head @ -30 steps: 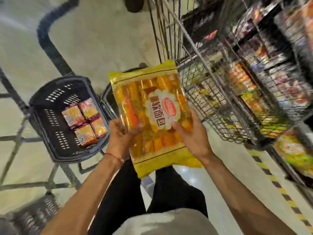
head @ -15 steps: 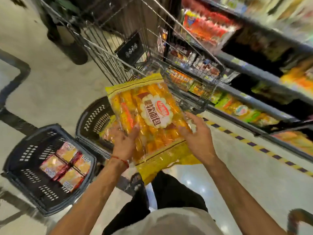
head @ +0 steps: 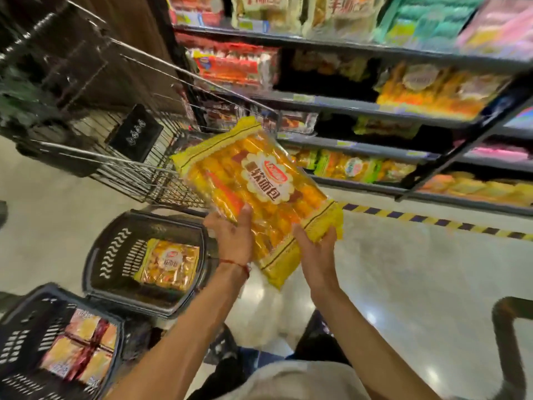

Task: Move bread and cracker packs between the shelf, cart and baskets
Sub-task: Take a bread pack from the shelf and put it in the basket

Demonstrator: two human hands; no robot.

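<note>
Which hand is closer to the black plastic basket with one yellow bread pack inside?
Left. The left hand sits right beside the black basket; the right hand is farther right, across the held yellow bread bag.

Glossy plastic bread pack, metal-wire cart, matt plastic baskets, shiny smooth floor.

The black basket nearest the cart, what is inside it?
One yellow bread pack lies flat in the basket. The left hand partly covers the basket's right rim, so that corner is unseen.
</note>
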